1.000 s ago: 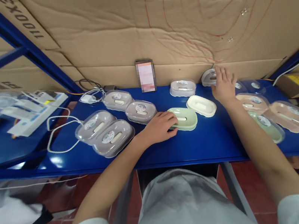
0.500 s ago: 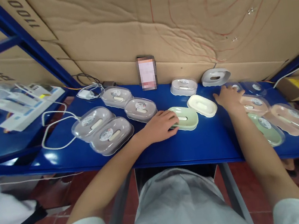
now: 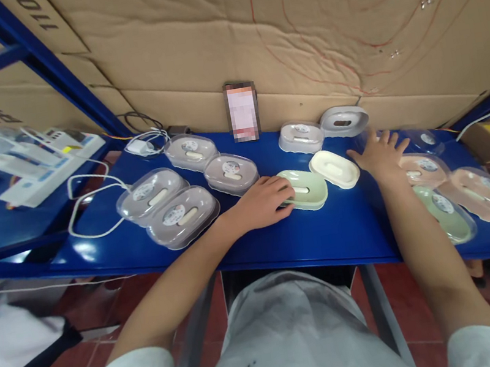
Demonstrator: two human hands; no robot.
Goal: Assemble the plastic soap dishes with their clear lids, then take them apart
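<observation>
My left hand (image 3: 263, 203) lies on the blue shelf (image 3: 281, 236) with its fingers closed on the left end of an uncovered pale green soap dish (image 3: 307, 188). A cream dish (image 3: 334, 169) sits just right of it. My right hand (image 3: 380, 153) is spread flat, fingers apart, over a clear lid that is blurred, beside a pink lidded dish (image 3: 427, 168). A grey dish (image 3: 343, 121) stands behind that hand, by the cardboard wall.
Several grey lidded dishes (image 3: 183, 217) lie to the left, and a white one (image 3: 301, 136) stands at the back. Green (image 3: 447, 210) and pink (image 3: 483, 192) lidded dishes are at the right. A phone (image 3: 242, 111) leans on the cardboard. White cable (image 3: 89, 199) and boxes (image 3: 45, 168) are far left.
My right hand left the grey dish at the back wall and came down and toward me onto the clear lid. My left hand stayed on the green dish.
</observation>
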